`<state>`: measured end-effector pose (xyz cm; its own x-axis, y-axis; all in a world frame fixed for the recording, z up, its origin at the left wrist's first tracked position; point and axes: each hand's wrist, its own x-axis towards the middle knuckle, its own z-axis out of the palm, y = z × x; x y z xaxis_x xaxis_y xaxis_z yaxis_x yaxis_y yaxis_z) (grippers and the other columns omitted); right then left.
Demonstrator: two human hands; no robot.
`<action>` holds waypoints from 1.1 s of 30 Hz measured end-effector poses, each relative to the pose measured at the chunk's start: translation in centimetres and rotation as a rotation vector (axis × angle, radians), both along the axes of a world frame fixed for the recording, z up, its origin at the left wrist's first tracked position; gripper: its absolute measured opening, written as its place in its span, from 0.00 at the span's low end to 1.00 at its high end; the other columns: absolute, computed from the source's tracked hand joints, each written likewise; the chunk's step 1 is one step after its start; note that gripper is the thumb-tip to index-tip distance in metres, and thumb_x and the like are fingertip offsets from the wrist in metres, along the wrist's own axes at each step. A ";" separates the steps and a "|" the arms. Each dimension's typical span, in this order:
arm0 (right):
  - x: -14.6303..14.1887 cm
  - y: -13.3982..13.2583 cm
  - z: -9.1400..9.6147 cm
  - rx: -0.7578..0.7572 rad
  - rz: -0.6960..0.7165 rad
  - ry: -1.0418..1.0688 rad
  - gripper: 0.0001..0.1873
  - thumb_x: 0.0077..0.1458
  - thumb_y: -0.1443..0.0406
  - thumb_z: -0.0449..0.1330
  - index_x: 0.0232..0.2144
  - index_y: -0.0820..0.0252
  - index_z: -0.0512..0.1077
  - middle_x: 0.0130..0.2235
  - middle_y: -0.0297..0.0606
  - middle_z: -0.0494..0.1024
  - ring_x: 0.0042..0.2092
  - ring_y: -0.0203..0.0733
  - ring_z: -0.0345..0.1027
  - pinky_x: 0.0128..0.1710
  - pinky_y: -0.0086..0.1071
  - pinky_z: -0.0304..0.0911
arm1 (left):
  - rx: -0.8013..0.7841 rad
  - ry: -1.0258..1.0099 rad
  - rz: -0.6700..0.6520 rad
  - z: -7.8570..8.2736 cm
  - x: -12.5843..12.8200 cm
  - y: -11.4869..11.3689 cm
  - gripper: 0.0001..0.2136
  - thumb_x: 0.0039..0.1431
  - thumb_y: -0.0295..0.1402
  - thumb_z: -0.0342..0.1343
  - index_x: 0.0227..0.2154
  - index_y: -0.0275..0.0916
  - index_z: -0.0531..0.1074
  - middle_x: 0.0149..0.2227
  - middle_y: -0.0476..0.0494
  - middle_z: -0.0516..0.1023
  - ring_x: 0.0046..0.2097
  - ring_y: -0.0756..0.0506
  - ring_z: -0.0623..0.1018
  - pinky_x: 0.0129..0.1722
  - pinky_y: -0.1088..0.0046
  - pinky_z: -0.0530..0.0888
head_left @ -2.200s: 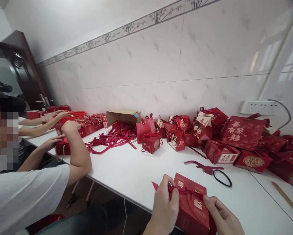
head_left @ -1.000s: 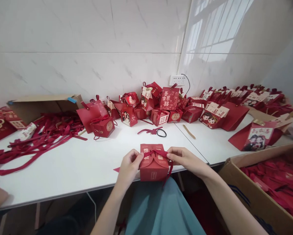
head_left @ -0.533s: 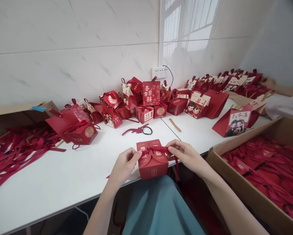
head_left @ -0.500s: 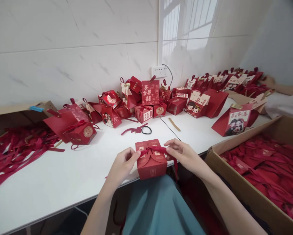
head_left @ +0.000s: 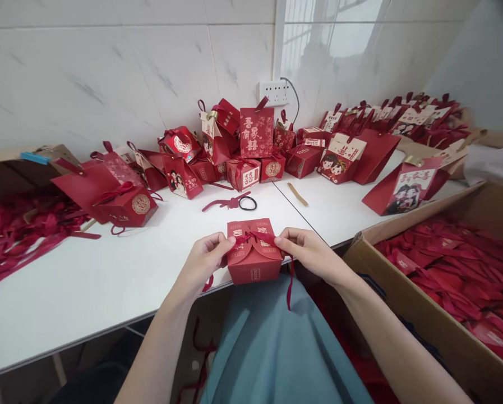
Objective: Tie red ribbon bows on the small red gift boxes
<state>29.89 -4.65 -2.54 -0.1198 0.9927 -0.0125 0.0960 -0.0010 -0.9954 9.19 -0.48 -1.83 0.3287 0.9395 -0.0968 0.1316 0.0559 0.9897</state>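
A small red gift box [head_left: 253,259] with curved flaps stands at the near edge of the white table [head_left: 108,280]. A dark red ribbon [head_left: 255,238] runs across its top, and one end hangs down past the table edge. My left hand [head_left: 204,264] pinches the ribbon at the box's left side. My right hand [head_left: 308,252] pinches the ribbon at the right side. Both hands rest against the box.
Finished red boxes and bags [head_left: 243,151] are heaped along the tiled wall. A black hair tie [head_left: 248,203] and a loose ribbon [head_left: 222,203] lie behind my box. A cardboard carton of red pieces [head_left: 448,275] stands on the right. Loose ribbons [head_left: 19,230] pile at the left.
The view has swung right, away from the co-workers, and then tilted down. My hands have stayed on the box, and the ribbon across its top has been drawn tighter.
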 end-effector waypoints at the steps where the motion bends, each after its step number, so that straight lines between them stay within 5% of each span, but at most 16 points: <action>1: 0.1 -0.1 0.0 -0.004 0.011 0.010 0.21 0.48 0.48 0.59 0.22 0.60 0.66 0.24 0.30 0.70 0.27 0.33 0.62 0.30 0.28 0.58 | 0.008 -0.013 0.005 -0.2 0.0 0.0 0.20 0.49 0.43 0.56 0.15 0.39 0.54 0.15 0.57 0.53 0.18 0.56 0.51 0.17 0.80 0.51; 10: 0.0 -0.4 -0.3 0.022 0.045 -0.016 0.21 0.49 0.49 0.60 0.25 0.61 0.65 0.25 0.30 0.66 0.27 0.32 0.57 0.28 0.27 0.52 | 0.041 -0.071 0.008 -1.5 -0.4 0.2 0.19 0.51 0.43 0.54 0.16 0.39 0.54 0.15 0.56 0.55 0.19 0.55 0.55 0.18 0.80 0.53; 16: 0.0 -0.2 -0.5 -0.069 0.072 0.087 0.20 0.50 0.50 0.60 0.25 0.60 0.63 0.26 0.31 0.65 0.28 0.32 0.57 0.28 0.27 0.54 | 0.001 -0.250 0.136 -1.9 0.5 -0.1 0.20 0.48 0.42 0.57 0.16 0.39 0.52 0.16 0.56 0.55 0.20 0.56 0.54 0.18 0.81 0.54; 26: 0.7 0.7 -0.1 -0.074 0.136 0.237 0.17 0.48 0.54 0.63 0.23 0.59 0.65 0.34 0.35 0.67 0.35 0.37 0.62 0.34 0.31 0.60 | -0.103 -0.361 0.032 -2.7 -0.2 1.5 0.22 0.47 0.42 0.60 0.16 0.38 0.51 0.16 0.57 0.53 0.20 0.57 0.52 0.18 0.82 0.51; 33: 1.4 2.4 -1.9 -0.085 0.229 0.307 0.15 0.50 0.59 0.63 0.22 0.61 0.64 0.37 0.34 0.68 0.37 0.34 0.63 0.36 0.28 0.59 | -0.056 -0.315 -0.021 -3.5 -1.3 2.1 0.20 0.50 0.44 0.59 0.18 0.38 0.55 0.16 0.57 0.57 0.19 0.56 0.54 0.18 0.81 0.51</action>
<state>31.31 -2.30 -4.42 -0.3493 0.9367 -0.0226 -0.1990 -0.0977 -0.9751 7.91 1.59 -5.35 0.3703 0.9281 -0.0388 -0.1793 0.1124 0.9774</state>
